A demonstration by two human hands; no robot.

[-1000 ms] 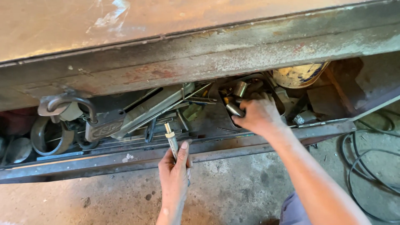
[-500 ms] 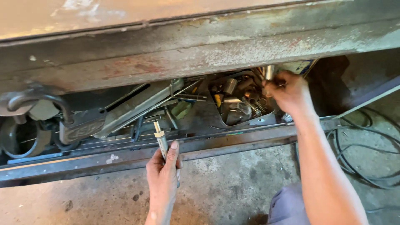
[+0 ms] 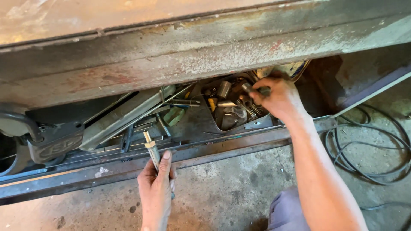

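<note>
Steel beam (image 3: 205,55) above cluttered tools (image 3: 231,107)

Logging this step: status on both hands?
Left hand grips a slim metal tool. Right hand pinches a small dark part over the parts tray. Nothing blocking.

tray (image 3: 222,124) in the shelf under the beam (image 3: 205,55) | long bar (image 3: 124,117) left of tray | cables (image 3: 368,145) on floor at right

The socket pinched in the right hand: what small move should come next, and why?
Probably lift the right hand clear of the parts tray and bring the socket toward the ratchet handle, since the left hand holds that handle upright with its tip bare.
</note>
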